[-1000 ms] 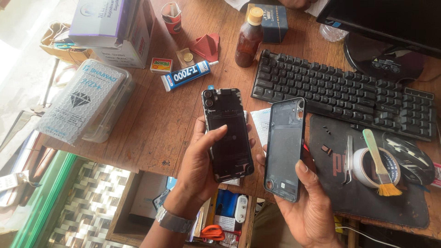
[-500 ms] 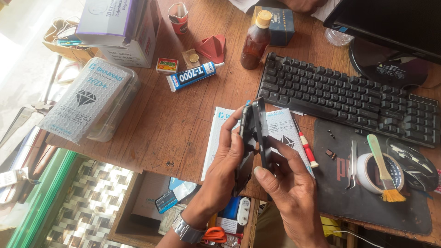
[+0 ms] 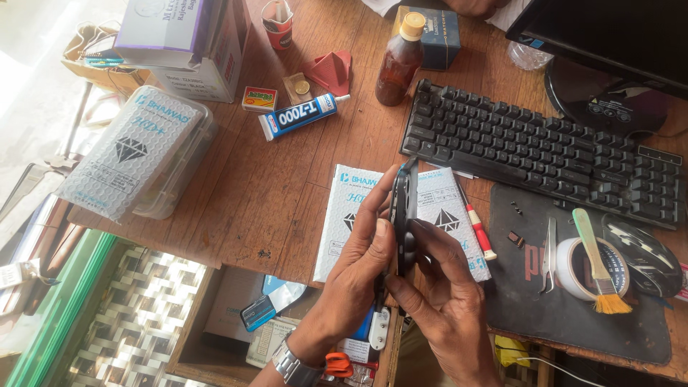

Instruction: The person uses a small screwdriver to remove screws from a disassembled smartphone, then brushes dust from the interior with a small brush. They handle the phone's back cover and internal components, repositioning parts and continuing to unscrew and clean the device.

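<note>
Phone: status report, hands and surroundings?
Left hand and right hand both clamp the phone, held edge-on above a white packet. Screwdriver beside it, keyboard behind.

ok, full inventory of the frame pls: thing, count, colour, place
phone: 1, black, edge-on between both hands
bubble pack: 1, white, under hands
screwdriver: 1, red-white, right of pack
keyboard: 1, black, upper right
monitor: 1, black, top right
mat: 1, black, right
tape roll: 1, white, on mat
brush: 1, green handle, across tape
tweezers: 1, metal, on mat
glue tube: 1, blue-white, centre top
bottle: 1, brown, top
packs stack: 1, white, left
boxes: stacked, top left
left hand: grip on phone
right hand: grip on phone
</note>
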